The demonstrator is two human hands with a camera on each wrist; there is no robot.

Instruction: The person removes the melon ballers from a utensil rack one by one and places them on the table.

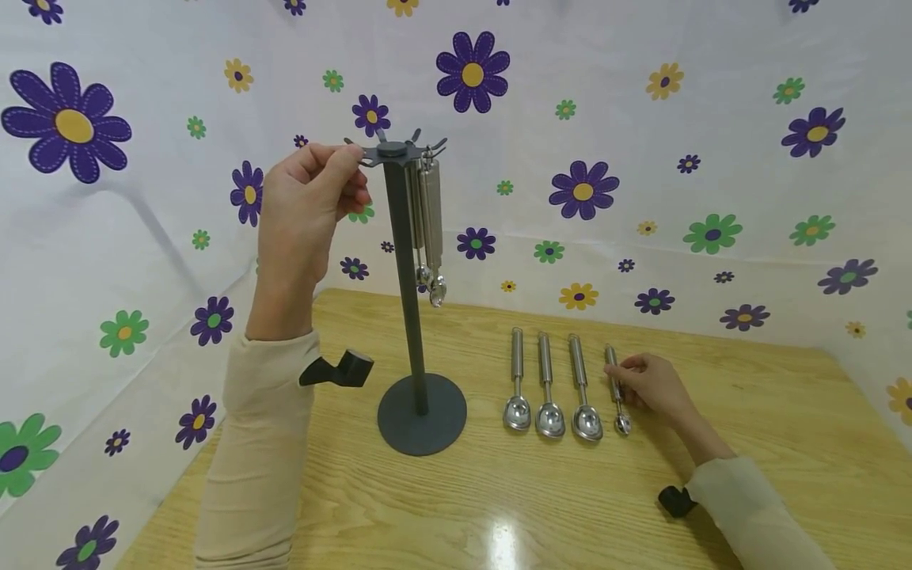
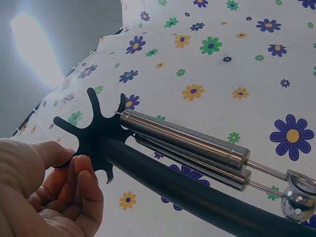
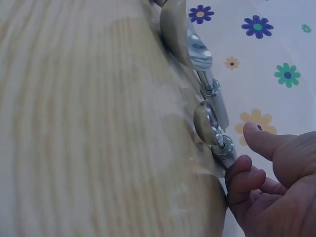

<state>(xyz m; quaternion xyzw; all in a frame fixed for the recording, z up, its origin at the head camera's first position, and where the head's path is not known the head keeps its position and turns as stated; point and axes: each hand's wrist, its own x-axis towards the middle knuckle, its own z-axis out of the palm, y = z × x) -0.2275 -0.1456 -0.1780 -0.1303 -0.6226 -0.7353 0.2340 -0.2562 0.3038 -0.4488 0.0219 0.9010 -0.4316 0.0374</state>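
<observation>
My left hand (image 1: 306,210) pinches one hook of the dark rotating-style rack top (image 1: 391,149) between thumb and fingers, also seen in the left wrist view. Two small metal scoops (image 1: 431,214) hang from hooks on the rack's far right side. My right hand (image 1: 655,388) is at the table, its thumb and fingers on either side of the handle of a small metal scoop (image 1: 622,425). That scoop lies rightmost in a row. In the right wrist view the curled fingers (image 3: 242,180) partly hide its handle.
Three larger ice cream scoops (image 1: 550,419) lie side by side between the rack and my right hand, bowls toward me. The rack's round base (image 1: 422,439) stands on the wooden table (image 1: 399,514). A flower-patterned cloth (image 1: 527,261) hangs behind and at the sides.
</observation>
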